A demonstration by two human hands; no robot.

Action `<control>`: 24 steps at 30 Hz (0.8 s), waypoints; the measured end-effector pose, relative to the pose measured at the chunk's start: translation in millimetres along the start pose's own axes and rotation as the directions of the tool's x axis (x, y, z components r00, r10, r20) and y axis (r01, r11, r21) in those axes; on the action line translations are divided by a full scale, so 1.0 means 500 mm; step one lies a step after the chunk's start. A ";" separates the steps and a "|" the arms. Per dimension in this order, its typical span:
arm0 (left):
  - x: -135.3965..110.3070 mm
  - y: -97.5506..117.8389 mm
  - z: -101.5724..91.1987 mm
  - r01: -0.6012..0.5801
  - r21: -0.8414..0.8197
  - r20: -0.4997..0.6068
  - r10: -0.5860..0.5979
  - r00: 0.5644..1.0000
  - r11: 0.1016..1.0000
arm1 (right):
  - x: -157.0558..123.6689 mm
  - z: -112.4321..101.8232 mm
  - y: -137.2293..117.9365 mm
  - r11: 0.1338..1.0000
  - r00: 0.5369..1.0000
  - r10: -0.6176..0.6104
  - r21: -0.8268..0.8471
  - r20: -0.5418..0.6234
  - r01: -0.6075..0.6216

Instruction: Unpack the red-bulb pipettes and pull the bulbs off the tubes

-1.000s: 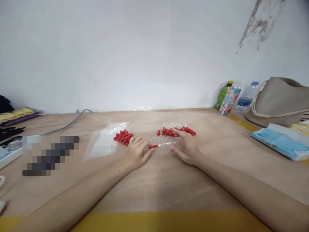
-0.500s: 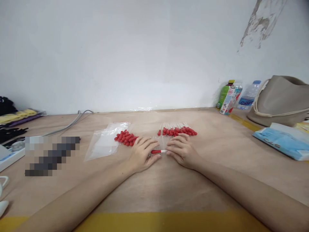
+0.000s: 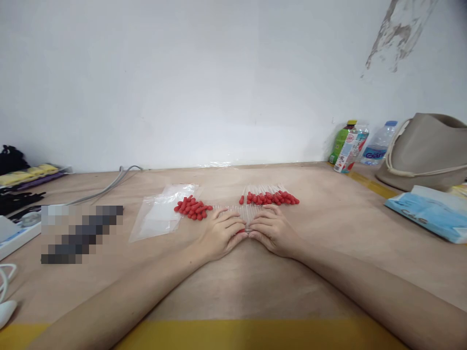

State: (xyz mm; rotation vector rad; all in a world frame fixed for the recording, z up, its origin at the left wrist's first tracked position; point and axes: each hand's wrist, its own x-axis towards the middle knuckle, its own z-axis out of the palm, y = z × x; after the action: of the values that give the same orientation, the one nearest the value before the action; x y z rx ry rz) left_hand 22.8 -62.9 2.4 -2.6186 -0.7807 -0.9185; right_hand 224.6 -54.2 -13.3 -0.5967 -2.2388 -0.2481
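Note:
My left hand (image 3: 223, 234) is closed with thumb and fingers on a red rubber bulb (image 3: 241, 231), mostly covered by the fingertips. Facing it, my right hand (image 3: 274, 231) pinches a clear glass dropper tube (image 3: 248, 230), and only a short stretch shows between the hands. The bulb and tube are in line, but their joint is hidden. Beneath and behind the fingers lies a layer of loose glass tubes (image 3: 251, 213). A pile of red bulbs (image 3: 191, 208) rests just left of my left hand. Beyond my right hand, droppers with red bulbs (image 3: 272, 197) lie side by side, tips toward the wall.
Clear zip bags (image 3: 156, 216) lie left of the bulb pile. Farther left are a pixelated dark object (image 3: 82, 236), a grey cable (image 3: 109, 184) and a white power strip (image 3: 20, 238). Bottles (image 3: 343, 143), a grey bag (image 3: 425, 150) and a blue packet (image 3: 426, 214) stand or lie at right.
My hands have come together, so the gap between them has narrowed. Less of the red bulb and glass tube shows now. The view has shifted slightly.

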 end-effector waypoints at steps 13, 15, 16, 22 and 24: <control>0.004 0.008 -0.013 0.006 -0.091 0.157 0.009 0.987 0.996 | 0.002 -0.003 -0.006 0.984 0.993 -0.118 0.132 -0.023 0.120; 0.003 0.008 -0.013 0.024 -0.113 0.173 -0.005 0.985 0.993 | 0.002 -0.004 -0.007 0.983 0.991 -0.129 0.126 -0.019 0.131; 0.002 0.009 -0.013 0.038 -0.127 0.181 -0.014 0.983 0.991 | 0.002 -0.003 -0.008 0.983 0.991 -0.135 0.123 -0.016 0.136; 0.002 0.014 -0.018 0.103 -0.202 0.235 -0.054 0.971 0.974 | -0.003 -0.002 -0.010 0.982 0.986 -0.166 0.088 -0.019 0.167; 0.001 0.015 -0.020 0.107 -0.222 0.239 -0.052 0.970 0.969 | -0.003 -0.004 -0.011 0.981 0.983 -0.184 0.064 -0.029 0.185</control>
State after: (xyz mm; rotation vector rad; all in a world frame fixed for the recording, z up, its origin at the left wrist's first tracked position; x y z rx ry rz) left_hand 22.3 -72.7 10.1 -2.9611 -0.8889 -0.7746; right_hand 224.2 -60.1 -13.2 -0.3493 -2.2729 -0.2710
